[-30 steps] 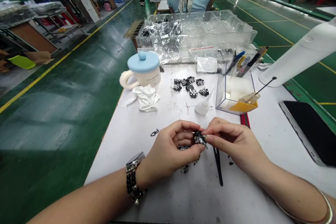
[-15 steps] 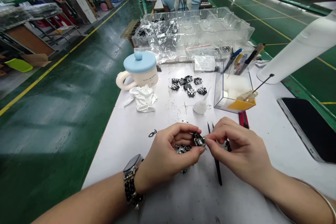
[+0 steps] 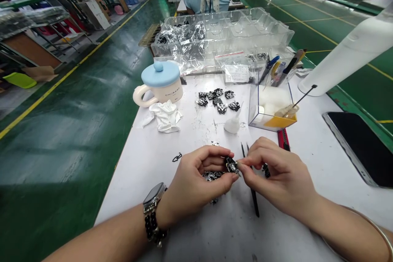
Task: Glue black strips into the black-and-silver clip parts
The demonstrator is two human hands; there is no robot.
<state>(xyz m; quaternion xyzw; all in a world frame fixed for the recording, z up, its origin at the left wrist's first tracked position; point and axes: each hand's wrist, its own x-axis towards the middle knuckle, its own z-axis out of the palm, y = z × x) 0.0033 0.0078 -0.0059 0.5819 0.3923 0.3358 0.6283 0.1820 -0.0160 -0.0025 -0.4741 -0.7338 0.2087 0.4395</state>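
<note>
Tweezers (image 3: 254, 200) are now being left uncovered at the tips, right hand (image 3: 278, 172) having been shifted since the earlier frame. Small part (image 3: 231, 165) is being held between thumb and curled fingers of left hand (image 3: 196, 176), its near-right edge being pinched by right thumb and fingertips. Black and shiny silver are being shown; finer detail is being lost. Similar parts (image 3: 212, 176) are being partly hidden behind left hand, on white table (image 3: 147, 141).

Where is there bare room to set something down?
Bare table shows between the red tool and the phone, and between the white cloth and the watch. Crowded: around the left hand and right hand, with parts and tweezers close by.
</note>
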